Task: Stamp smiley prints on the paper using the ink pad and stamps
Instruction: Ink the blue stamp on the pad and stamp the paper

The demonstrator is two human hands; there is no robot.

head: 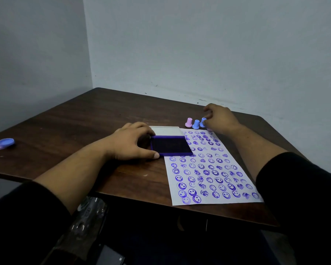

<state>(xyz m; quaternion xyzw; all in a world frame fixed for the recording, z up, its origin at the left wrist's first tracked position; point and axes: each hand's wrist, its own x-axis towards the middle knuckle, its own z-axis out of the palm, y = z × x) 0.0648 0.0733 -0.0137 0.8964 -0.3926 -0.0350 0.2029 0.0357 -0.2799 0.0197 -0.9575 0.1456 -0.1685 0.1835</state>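
1. The counter (pixel 69 119) is coloured a dark brown, streaked with a wood grain.
2. The paper (pixel 214 201) is white and is covered with rows of purple-blue smiley prints, some dark and solid, others faint.
3. The ink pad (pixel 170 145) is seen as deep violet, nearly black in the middle, with a brighter purple rim; its open lid (pixel 165 129) is white.
4. One stamp (pixel 188 122) is coloured pale pink; the two stamps (pixel 196 124) beside it are light blue.
5. A small round cap (pixel 3 143) at the left edge is tinted blue over lilac.
6. The walls (pixel 199 44) are painted a pale grey-blue, marked with dark scuffs low down.
7. The sleeves (pixel 304 188) are black.
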